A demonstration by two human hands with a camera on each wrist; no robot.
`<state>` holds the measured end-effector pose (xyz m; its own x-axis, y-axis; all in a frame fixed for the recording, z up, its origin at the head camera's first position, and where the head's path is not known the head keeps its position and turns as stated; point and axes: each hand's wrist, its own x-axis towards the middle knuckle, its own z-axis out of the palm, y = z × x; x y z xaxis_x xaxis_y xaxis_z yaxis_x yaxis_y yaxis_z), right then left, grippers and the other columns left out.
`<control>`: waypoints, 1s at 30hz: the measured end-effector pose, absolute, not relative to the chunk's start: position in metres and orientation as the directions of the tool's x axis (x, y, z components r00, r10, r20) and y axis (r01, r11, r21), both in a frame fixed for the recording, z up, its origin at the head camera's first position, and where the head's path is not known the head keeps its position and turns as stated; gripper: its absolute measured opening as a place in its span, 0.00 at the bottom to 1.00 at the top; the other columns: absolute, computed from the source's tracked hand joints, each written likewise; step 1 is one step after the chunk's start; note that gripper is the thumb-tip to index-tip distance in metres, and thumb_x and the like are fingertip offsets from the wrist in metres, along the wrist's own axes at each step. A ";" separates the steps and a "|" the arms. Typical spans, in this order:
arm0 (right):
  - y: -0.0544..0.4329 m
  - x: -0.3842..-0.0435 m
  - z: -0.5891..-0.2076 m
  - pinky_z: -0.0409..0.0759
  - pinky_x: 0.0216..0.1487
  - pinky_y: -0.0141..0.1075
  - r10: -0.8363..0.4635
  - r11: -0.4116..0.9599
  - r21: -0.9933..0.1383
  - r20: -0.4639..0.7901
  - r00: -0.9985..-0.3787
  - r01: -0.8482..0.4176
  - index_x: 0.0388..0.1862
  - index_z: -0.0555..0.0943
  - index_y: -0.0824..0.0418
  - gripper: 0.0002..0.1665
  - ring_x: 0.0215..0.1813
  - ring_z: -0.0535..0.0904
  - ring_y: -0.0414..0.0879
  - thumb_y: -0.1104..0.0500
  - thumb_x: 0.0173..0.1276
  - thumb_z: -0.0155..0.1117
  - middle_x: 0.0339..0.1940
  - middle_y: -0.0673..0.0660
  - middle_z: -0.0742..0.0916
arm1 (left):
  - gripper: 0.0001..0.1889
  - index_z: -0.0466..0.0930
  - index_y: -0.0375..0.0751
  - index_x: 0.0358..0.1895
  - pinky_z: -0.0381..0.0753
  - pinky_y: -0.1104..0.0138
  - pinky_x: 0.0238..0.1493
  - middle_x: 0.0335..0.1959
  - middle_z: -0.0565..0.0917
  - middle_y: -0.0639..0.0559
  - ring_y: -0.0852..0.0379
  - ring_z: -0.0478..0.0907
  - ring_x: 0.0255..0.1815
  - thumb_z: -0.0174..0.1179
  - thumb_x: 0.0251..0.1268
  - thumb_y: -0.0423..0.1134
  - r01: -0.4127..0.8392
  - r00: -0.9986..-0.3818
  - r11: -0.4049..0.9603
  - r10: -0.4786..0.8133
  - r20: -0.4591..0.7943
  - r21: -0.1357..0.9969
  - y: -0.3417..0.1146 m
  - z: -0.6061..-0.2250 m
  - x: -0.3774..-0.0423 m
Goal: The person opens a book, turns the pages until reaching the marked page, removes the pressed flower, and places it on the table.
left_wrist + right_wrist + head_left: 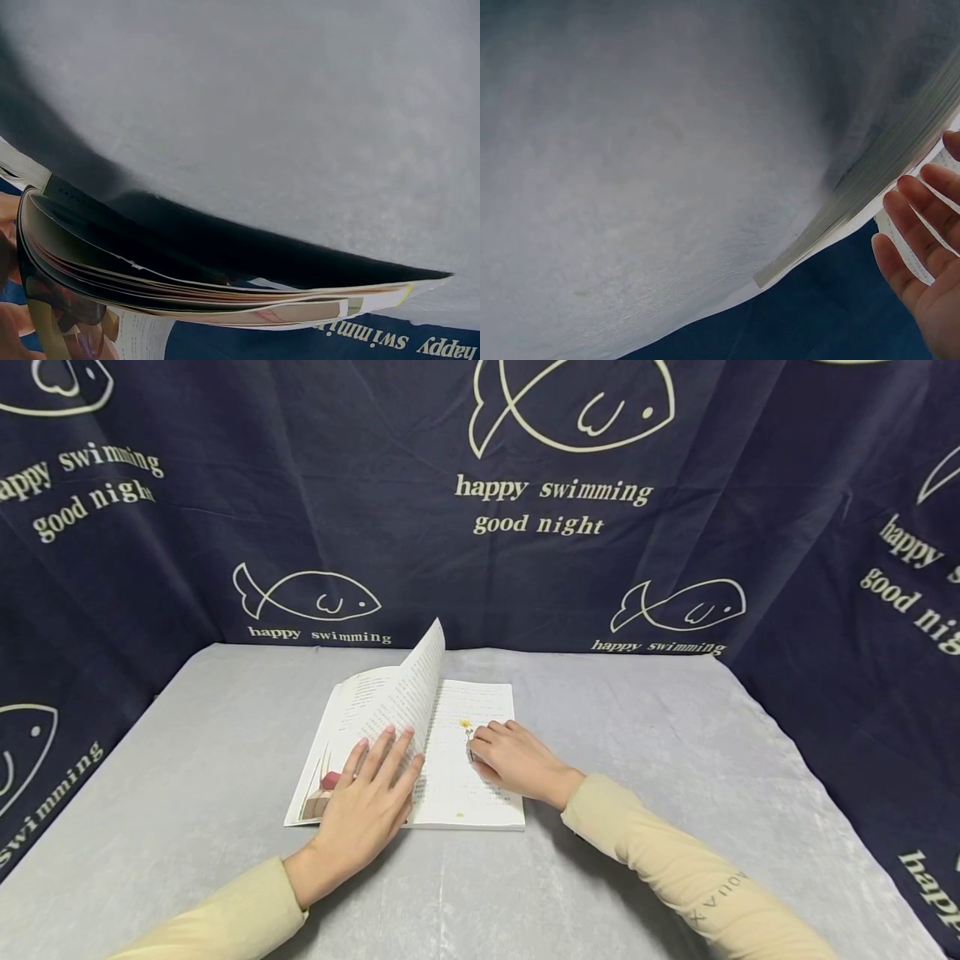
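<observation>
An open book (471, 793) lies on a grey cloth surface, with a small yellow flower printed on its right page. One leaf (422, 685) stands up from the middle and leans left. My left hand (369, 802) rests with spread fingers on the left pages and the foot of that leaf. On the right page lies my right hand (521, 762), fingers loosely bent near the printed flower. In the right wrist view, its fingers (919, 217) look relaxed beside the book's thick page edges (855, 210). The left wrist view shows the book's curved lower edge (225, 300).
Grey cloth (645, 727) covers the table around the book. A dark blue curtain (420, 510) with white fish outlines and lettering hangs behind and at both sides. Pale yellow sleeves (660, 860) cover both forearms.
</observation>
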<state>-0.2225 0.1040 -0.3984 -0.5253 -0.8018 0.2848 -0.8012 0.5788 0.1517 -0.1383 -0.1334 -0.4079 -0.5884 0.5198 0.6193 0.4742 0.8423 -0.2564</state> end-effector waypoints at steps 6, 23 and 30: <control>0.103 -0.223 -0.399 0.71 0.37 0.35 -0.802 0.580 0.156 0.279 -0.528 -0.799 0.31 0.78 0.51 0.04 0.37 0.74 0.42 0.55 0.64 0.56 0.35 0.47 0.81 | 0.23 0.73 0.42 0.54 0.61 0.49 0.61 0.63 0.68 0.40 0.41 0.64 0.64 0.39 0.57 0.45 0.478 -0.594 0.840 0.525 0.609 -0.257 -0.134 -0.410 -0.139; 0.104 -0.223 -0.399 0.75 0.42 0.38 -0.807 0.580 0.182 0.263 -0.529 -0.794 0.38 0.80 0.53 0.06 0.43 0.77 0.43 0.58 0.62 0.59 0.41 0.48 0.82 | 0.27 0.73 0.43 0.53 0.61 0.50 0.63 0.63 0.68 0.41 0.42 0.63 0.65 0.22 0.70 0.45 0.447 -0.626 0.846 0.528 0.573 -0.292 -0.132 -0.409 -0.137; 0.105 -0.223 -0.398 0.75 0.43 0.38 -0.807 0.581 0.170 0.247 -0.537 -0.796 0.39 0.80 0.54 0.06 0.43 0.76 0.43 0.58 0.62 0.59 0.40 0.48 0.82 | 0.27 0.73 0.42 0.52 0.62 0.49 0.62 0.62 0.70 0.40 0.42 0.64 0.64 0.23 0.69 0.45 0.460 -0.611 0.841 0.532 0.587 -0.283 -0.132 -0.408 -0.137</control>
